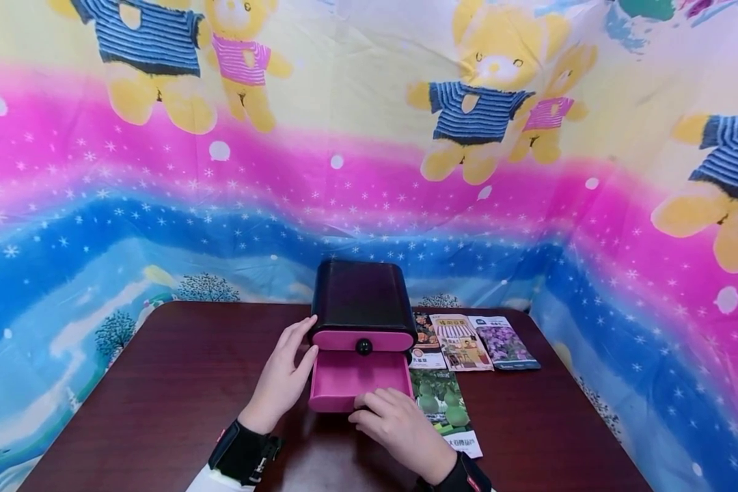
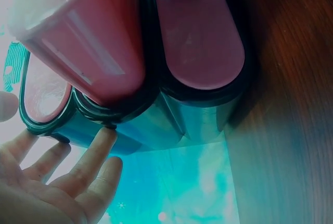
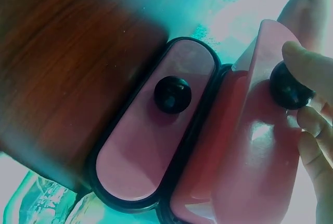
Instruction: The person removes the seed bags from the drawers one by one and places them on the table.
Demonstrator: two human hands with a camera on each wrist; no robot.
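Observation:
A small black cabinet (image 1: 359, 294) with pink drawers stands on the table. Its middle drawer (image 1: 331, 404) is pulled out, showing the pink inside. The top drawer (image 1: 338, 340) is closed against the frame, and in the right wrist view so is the bottom drawer (image 3: 138, 156). My right hand (image 1: 396, 424) pinches the round black knob (image 3: 289, 89) of the middle drawer between thumb and fingers. Against the cabinet's left side rests my left hand (image 1: 279, 379), its fingers extended and fingertips at the black rim in the left wrist view.
To the right of the cabinet lie several printed packets: a purple-flower packet (image 1: 506, 344), one with a shop picture (image 1: 462, 344), an orange-flower one (image 1: 427, 338) and a green gourd packet (image 1: 445, 406). A patterned bear curtain (image 1: 344, 198) hangs behind the dark wooden table (image 1: 178, 383).

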